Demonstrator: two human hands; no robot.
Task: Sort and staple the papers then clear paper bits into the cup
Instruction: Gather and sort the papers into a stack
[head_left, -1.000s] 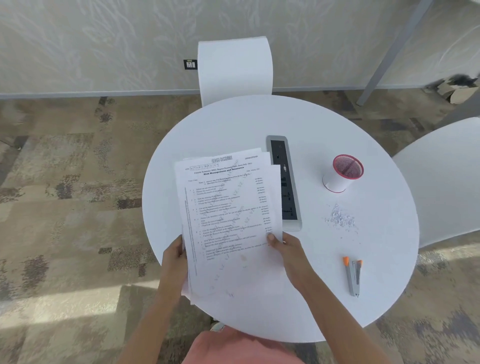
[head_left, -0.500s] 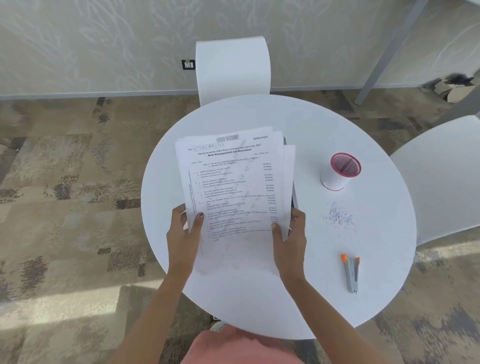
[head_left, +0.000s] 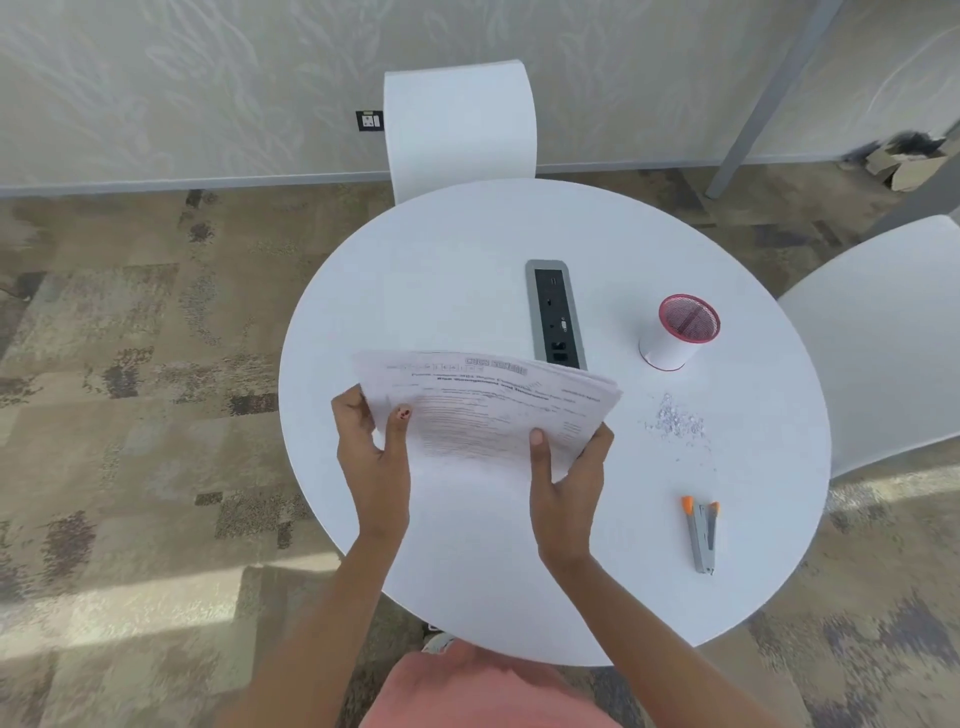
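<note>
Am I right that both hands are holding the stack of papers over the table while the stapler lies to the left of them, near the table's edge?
Not quite: the head view shows the stapler lying to the right of the papers, near the table's edge. The left hand and right hand do both hold the stack.

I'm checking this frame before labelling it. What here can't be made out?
Head view only:
- Text on the papers: motion-blurred, tilted away.
- Sheet count: edges overlap in the stack.
- Fingers of the left hand and right hand: behind the papers.
- Inside of the cup: mesh hides contents.
- Paper bits: too small to count.
</note>
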